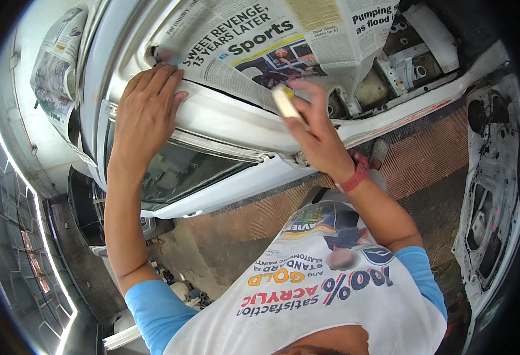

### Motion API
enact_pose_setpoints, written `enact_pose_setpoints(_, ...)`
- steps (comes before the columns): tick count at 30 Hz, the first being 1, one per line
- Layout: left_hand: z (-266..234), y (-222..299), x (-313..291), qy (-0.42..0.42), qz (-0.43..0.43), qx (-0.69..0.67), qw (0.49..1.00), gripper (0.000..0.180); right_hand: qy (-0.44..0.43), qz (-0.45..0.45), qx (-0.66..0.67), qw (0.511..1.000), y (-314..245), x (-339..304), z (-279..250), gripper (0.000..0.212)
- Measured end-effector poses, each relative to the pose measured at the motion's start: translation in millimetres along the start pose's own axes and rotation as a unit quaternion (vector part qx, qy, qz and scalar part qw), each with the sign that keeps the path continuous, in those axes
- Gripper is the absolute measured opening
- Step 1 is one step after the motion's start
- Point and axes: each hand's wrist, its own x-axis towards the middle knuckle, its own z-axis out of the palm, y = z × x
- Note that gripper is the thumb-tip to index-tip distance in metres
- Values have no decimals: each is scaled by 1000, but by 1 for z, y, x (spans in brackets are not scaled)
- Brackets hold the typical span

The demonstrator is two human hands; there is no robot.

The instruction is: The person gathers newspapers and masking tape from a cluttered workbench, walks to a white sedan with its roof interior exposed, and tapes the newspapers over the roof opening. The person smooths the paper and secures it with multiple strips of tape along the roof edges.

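Note:
My left hand [147, 112] lies on a white painted car body part [227, 115], fingers stretched out and thumb slightly apart. Its fingertips press at the lower left edge of a newspaper sheet [307, 35] spread over the car. My right hand [316, 127] grips a cream-coloured roll of masking tape [285, 102], held edge-on just above the sheet's lower border. The right fingers are partly blurred. A thin dark gap runs between the paper's edge and the white part, from one hand toward the other.
Below the white part is a car window [183, 171]. Exposed metal brackets [411, 71] show right of the newspaper. More newspaper [58, 71] covers a part at far left. A stripped car panel [490, 195] stands at right. Patterned matting [425, 154] covers the floor.

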Motion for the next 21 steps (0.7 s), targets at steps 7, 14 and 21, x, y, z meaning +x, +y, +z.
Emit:
enact_pose_setpoints(7,3,-5,0,58,17,-30,998,28,-112,-57,-98,987,-16,65,37,42)
enact_pose_setpoints(14,15,-17,-5,96,28,-72,992,19,-81,-80,-88,990,-20,79,69,31)
enact_pose_setpoints(21,18,-20,-3,101,48,-34,993,16,-30,-121,-131,983,-26,87,96,35)
